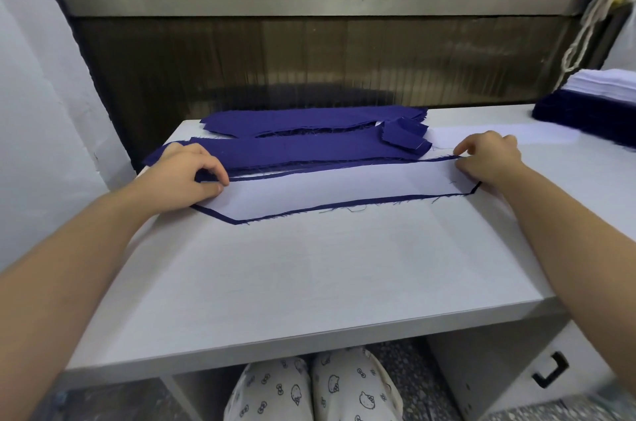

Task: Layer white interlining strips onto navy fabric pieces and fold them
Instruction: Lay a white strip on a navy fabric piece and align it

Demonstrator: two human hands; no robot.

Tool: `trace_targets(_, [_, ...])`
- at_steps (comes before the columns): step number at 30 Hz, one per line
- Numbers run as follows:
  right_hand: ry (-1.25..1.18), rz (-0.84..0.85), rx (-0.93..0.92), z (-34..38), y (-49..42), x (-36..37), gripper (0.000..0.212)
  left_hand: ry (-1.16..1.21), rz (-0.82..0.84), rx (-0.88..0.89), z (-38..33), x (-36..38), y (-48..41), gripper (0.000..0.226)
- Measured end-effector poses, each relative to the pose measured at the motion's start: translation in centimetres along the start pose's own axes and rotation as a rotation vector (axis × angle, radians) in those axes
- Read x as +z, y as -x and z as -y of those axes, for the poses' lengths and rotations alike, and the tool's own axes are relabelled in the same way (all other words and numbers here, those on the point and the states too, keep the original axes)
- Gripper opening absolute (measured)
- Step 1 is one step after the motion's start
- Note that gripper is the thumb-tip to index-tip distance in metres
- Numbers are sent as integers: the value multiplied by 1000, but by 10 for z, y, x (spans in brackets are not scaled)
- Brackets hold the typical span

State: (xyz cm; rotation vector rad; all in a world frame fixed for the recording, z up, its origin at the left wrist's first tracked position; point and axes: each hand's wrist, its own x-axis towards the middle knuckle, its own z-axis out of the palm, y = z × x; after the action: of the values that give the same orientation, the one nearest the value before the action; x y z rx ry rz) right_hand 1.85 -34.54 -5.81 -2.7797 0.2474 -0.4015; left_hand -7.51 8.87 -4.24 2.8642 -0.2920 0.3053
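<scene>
We hold a navy fabric piece point(344, 205) with a white interlining strip point(337, 186) lying on it.
Our left hand point(192, 172) and right hand point(488, 155), fingers curled, pinch the navy piece's far edge at either end.

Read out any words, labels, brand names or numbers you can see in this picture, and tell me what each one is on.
No readable text anywhere in this view.
White interlining strip, navy fabric piece and table: blank, no print or label.
Stacked pieces at the far right: no tag visible.
Trousers: cartoon faces and bows only, no letters.
</scene>
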Motion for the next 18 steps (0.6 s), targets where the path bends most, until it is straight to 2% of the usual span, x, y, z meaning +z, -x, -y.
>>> trace_targets(3, [45,-11,-27,6,-4,4,33,-37,8,70,-10,-2,-8,9])
trace_targets(7, [97,-35,-68,18,-14,7,42,-10,-30,55,-24,1,-26,9])
trace_targets(14, [236,16,-161,40,-29,15,24,70,-40,-17,-53,23,-71,5])
trace_targets(18, [140,-43,-170,40,-34,19,25,88,-39,-11,-68,39,-90,5])
